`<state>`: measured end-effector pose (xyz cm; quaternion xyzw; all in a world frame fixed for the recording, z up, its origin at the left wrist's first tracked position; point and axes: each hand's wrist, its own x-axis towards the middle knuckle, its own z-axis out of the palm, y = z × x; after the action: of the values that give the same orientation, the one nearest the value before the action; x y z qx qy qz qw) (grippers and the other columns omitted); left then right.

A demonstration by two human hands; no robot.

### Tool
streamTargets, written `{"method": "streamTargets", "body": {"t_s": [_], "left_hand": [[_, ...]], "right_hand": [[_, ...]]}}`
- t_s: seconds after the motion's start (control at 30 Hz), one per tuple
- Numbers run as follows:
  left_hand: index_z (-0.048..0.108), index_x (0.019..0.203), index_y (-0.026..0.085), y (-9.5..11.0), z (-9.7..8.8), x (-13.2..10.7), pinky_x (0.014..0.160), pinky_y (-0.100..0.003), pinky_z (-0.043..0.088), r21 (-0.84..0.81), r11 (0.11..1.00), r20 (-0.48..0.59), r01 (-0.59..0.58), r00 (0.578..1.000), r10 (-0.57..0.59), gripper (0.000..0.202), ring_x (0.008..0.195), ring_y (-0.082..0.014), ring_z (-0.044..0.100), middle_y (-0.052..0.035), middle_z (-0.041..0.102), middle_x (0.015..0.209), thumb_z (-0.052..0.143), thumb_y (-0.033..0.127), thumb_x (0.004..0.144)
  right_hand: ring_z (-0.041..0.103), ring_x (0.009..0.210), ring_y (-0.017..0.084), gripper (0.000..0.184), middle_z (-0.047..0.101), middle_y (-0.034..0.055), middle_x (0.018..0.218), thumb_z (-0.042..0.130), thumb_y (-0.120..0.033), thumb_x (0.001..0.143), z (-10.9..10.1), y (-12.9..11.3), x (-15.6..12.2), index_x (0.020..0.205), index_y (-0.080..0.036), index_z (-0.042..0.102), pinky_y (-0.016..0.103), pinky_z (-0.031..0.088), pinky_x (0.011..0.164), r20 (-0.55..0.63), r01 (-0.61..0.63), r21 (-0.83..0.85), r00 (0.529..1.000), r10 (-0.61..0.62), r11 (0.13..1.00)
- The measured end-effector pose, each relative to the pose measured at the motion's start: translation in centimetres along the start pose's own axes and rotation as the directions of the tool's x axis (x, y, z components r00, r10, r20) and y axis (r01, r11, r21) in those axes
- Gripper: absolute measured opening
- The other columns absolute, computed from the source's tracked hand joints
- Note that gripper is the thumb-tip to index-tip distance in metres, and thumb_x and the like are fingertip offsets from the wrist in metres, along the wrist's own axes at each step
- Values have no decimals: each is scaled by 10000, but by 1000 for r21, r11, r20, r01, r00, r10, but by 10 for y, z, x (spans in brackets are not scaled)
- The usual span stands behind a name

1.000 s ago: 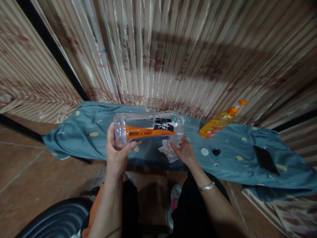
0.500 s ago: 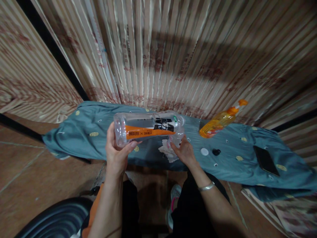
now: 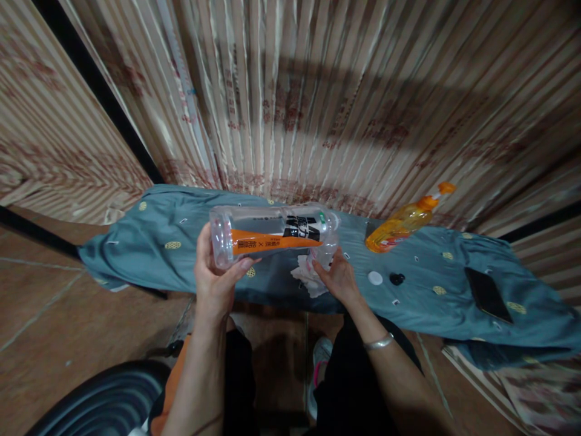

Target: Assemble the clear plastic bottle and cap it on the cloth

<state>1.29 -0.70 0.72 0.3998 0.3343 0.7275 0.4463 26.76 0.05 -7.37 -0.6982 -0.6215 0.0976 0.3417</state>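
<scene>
My left hand (image 3: 215, 266) is wrapped round the base of a large clear plastic bottle (image 3: 267, 233) with an orange and black label. It lies nearly level above the cloth, its neck end pointing right. My right hand (image 3: 336, 275) grips a smaller clear bottle (image 3: 319, 253) under that neck end. The two bottles overlap there, and I cannot tell whether their mouths touch. Beneath the right hand lies a crumpled white tissue (image 3: 308, 281). To its right are a white cap (image 3: 374, 278) and a black cap (image 3: 397, 278).
A teal patterned cloth (image 3: 172, 266) covers the long narrow bench. An orange pump bottle (image 3: 399, 227) leans at its back right, with a black phone (image 3: 488, 293) farther right. Behind hangs a striped pleated curtain (image 3: 290, 91). A black ribbed round object (image 3: 104, 399) is at lower left.
Almost nothing differs. The large bottle has turned very slightly in my left hand, or shifted a touch, and both hands keep their places.
</scene>
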Motion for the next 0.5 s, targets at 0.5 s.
{"method": "streamTargets", "body": {"t_s": [0.5], "left_hand": [[574, 1327, 309, -1, 0, -1, 718, -419, 691, 34, 999, 28, -14, 1000, 13, 830, 1152, -324, 651, -89, 567, 1402, 922, 318, 573]], "right_hand": [[725, 971, 368, 530, 739, 208, 1075, 566, -501, 824, -2, -1, 0, 1198, -128, 534, 510, 571, 859, 14, -11, 2, 1000, 11, 1000]]}}
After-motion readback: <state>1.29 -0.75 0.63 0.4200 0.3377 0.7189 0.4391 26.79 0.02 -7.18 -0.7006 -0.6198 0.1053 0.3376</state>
